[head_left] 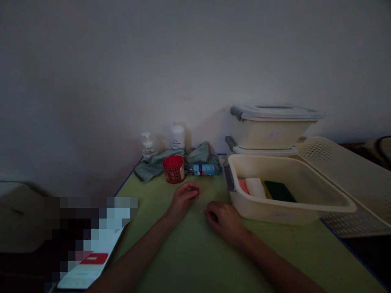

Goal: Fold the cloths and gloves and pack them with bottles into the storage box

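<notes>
My left hand (184,198) rests over the green table (189,252), fingers loosely curled inward with no object showing in them. Just beyond it stands a red patterned canister (174,168), apart from the fingers. A clear plastic bottle with a blue label (204,169) lies on its side to the right of the canister. My right hand (225,219) lies closed on the tabletop, knuckles up, and nothing shows in it. Close to its right is a cream plastic bin (284,211), open at the top, holding an orange item (243,185), a white item (255,187) and a dark green pad (279,191).
Behind the canister are a crumpled grey-green cloth (152,165), a pump bottle (148,144) and a white bottle (177,136). Lidded bins (275,130) are stacked behind the open bin. A perforated basket (351,179) is at right. A lit screen (88,268), partly pixelated, sits at left.
</notes>
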### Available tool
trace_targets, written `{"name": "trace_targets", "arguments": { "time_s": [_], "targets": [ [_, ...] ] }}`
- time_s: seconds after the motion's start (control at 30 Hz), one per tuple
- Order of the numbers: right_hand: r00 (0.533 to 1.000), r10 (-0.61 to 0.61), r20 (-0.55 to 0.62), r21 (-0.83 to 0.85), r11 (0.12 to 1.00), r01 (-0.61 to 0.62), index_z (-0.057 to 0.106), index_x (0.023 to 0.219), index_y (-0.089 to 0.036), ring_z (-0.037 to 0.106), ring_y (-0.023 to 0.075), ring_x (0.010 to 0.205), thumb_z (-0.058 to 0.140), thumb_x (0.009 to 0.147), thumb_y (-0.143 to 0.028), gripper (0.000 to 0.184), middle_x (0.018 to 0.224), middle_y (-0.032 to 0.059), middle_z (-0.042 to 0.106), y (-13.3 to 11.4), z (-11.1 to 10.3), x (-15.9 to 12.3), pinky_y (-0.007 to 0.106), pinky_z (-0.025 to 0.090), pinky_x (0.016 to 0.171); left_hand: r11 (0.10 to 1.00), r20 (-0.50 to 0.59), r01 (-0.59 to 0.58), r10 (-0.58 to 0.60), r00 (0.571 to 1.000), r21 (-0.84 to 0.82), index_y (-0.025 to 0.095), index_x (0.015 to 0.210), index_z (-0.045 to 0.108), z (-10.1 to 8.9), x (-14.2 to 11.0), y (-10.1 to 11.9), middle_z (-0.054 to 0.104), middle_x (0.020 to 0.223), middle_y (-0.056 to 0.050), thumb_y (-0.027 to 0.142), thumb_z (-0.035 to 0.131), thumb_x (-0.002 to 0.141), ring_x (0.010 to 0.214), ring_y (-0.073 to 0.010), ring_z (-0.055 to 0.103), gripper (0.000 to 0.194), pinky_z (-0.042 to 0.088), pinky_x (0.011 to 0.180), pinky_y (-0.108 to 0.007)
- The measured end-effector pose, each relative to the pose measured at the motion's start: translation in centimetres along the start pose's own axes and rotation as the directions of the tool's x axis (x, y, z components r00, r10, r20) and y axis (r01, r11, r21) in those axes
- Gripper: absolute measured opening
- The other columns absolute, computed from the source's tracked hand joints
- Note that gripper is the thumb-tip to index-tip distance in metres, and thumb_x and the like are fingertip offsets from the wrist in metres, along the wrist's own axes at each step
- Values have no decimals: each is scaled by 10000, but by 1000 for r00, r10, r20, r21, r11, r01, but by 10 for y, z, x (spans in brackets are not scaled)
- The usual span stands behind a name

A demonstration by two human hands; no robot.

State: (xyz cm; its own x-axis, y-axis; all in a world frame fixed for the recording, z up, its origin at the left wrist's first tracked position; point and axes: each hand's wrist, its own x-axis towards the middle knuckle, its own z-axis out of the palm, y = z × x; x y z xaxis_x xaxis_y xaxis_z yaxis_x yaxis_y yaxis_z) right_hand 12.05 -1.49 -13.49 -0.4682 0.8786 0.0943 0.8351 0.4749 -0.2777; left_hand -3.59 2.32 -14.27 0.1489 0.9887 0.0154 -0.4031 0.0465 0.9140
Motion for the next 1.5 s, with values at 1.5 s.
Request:
{"name": "trace_targets", "arguments": {
  "time_s": [1.5],
  "targets": [
    [1000,-23,6,86,996,23,559,832,-163,566,152,763,442,830,-151,118,863,56,617,3,0,3,251,336,643,-172,130,-124,27,991,977,45,1044,566,48,37,23,552,1137,-257,235,522,811,1114,-375,507,304,411,884,-449]
  ]
}}
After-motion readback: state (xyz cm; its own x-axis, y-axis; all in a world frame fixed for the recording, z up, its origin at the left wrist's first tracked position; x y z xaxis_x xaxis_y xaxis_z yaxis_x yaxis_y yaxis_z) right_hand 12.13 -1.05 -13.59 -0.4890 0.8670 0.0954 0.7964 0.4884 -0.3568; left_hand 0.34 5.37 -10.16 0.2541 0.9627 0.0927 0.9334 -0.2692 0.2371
